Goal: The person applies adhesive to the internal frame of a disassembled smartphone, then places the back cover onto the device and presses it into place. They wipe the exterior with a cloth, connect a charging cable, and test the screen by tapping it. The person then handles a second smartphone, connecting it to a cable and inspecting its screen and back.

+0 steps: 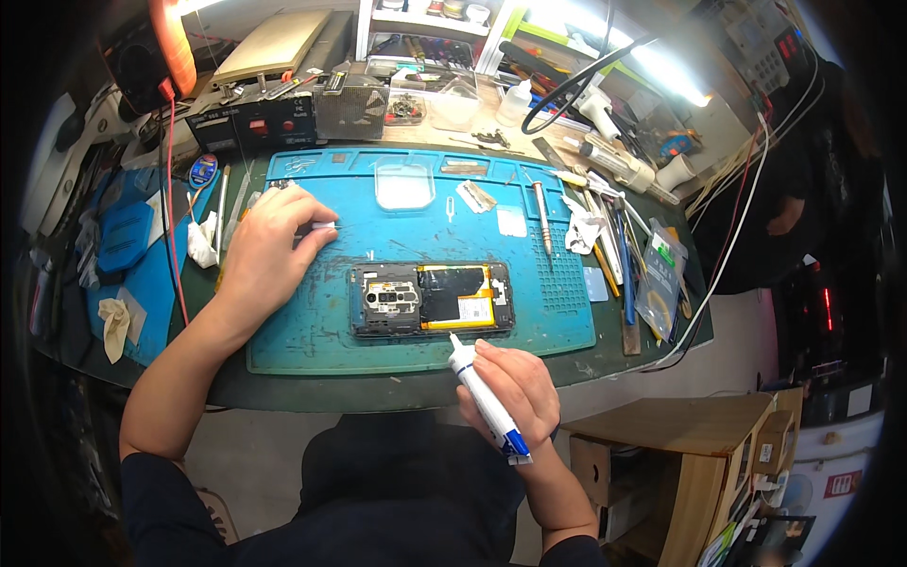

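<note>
An opened smartphone [432,299] lies back-up on a blue work mat [312,331], its black and yellow battery and camera module exposed. My right hand [515,387] grips a white and blue glue tube [484,397], its nozzle pointing up toward the phone's lower edge. My left hand [269,250] rests on the mat left of the phone, fingertips pinching a small white cap [324,226].
A screwdriver [541,215], tweezers and several pens lie right of the mat. A clear plastic tray [404,185] sits at the mat's top. A black power unit [250,121], white bottle [515,101] and cables crowd the back. Wooden drawers [680,444] stand lower right.
</note>
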Demonstrator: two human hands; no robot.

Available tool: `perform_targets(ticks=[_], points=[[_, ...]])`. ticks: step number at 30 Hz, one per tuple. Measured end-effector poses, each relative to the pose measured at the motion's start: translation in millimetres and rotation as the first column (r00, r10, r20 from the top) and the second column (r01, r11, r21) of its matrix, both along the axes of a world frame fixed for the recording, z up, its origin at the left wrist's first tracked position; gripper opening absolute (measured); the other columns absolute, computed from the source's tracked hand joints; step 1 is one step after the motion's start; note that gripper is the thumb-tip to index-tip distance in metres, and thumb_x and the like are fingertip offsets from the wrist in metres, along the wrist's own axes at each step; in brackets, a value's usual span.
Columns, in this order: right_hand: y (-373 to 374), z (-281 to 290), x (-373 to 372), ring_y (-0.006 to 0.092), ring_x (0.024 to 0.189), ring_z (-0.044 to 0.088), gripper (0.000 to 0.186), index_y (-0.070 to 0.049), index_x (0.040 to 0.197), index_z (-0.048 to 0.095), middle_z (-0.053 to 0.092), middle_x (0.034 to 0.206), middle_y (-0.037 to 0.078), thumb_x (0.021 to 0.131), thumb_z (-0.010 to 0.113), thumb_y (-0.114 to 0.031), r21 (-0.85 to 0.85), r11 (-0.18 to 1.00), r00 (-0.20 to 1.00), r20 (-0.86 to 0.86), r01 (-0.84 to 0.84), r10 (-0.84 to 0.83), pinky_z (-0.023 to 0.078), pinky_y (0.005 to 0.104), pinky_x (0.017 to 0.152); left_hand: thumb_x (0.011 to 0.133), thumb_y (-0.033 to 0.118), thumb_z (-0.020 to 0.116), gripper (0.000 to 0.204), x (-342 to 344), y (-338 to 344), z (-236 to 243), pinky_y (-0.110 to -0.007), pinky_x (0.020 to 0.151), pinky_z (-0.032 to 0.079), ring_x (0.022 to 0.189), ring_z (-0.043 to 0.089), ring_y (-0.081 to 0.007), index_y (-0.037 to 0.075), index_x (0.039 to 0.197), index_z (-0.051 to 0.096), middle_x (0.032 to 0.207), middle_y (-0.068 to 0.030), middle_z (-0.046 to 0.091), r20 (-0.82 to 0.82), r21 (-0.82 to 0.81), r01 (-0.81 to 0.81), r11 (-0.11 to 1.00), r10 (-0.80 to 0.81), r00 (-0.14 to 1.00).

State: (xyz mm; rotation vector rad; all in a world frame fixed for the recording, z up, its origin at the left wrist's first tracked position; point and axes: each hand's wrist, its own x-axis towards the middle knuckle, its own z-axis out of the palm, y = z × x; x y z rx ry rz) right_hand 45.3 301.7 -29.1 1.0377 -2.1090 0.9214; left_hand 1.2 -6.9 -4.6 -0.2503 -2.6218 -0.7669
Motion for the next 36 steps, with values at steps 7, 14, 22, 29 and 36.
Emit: perform_targets(ticks=[7,14,22,29,36], points=[[4,-2,0,0.0274,0.09,0.071,0.027,0.001,0.104,0.069,0.072,0.104,0.016,0.081,0.078,-0.01,0.002,1.0,1.0,0.001,0.005,-0.005,0.058,0.0371,0.079,0.084,0.003,0.072,0.011,-1,1,-1,-0.032,0.072,0.049,0.084,0.057,-0.0234,-0.001,0.094,0.069,0.088,-0.0082,0.061,0.005,0.001,-0.002,1.0,0.002,1.0],[9,-4,-2,0.0296,0.089,0.071,0.026,0.002,0.103,0.068,0.071,0.103,0.018,0.083,0.076,-0.012,0.004,1.0,1.0,-0.019,0.013,-0.013,0.059,0.0376,0.079,0.083,0.003,0.072,0.012,-1,0,0,-0.032,0.071,0.049,0.083,0.057,-0.0225,-0.001,0.094,0.07,0.088,-0.0078,0.062,0.005,-0.006,-0.002,1.0,0.002,1.0],[13,-4,-2,0.0289,0.087,0.071,0.026,0.002,0.102,0.068,0.072,0.102,0.017,0.082,0.077,-0.011,-0.012,1.0,1.0,-0.016,0.023,-0.023,0.058,0.0372,0.078,0.083,0.007,0.073,0.012,-1,1,0,-0.038,0.078,0.047,0.088,0.059,-0.0276,0.002,0.092,0.069,0.088,-0.0086,0.064,0.026,0.016,-0.021,1.0,0.02,0.999],[15,-3,-3,0.0265,0.086,0.071,0.026,0.001,0.102,0.069,0.073,0.102,0.015,0.08,0.078,-0.009,-0.034,0.998,0.999,-0.015,0.045,-0.046,0.058,0.0359,0.077,0.083,0.002,0.072,0.012,-1,0,0,-0.032,0.071,0.05,0.083,0.058,-0.0227,-0.001,0.095,0.07,0.089,-0.0082,0.062,-0.002,-0.048,-0.004,0.999,0.003,1.0],[17,-3,-3,0.0264,0.086,0.071,0.025,0.001,0.101,0.07,0.073,0.1,0.015,0.08,0.078,-0.01,-0.04,0.997,0.998,-0.019,0.066,-0.067,0.058,0.0358,0.077,0.084,0.003,0.072,0.013,-1,0,1,-0.032,0.071,0.051,0.085,0.059,-0.0231,-0.001,0.096,0.069,0.09,-0.0093,0.061,0.001,-0.05,-0.004,0.999,0.004,1.0]])
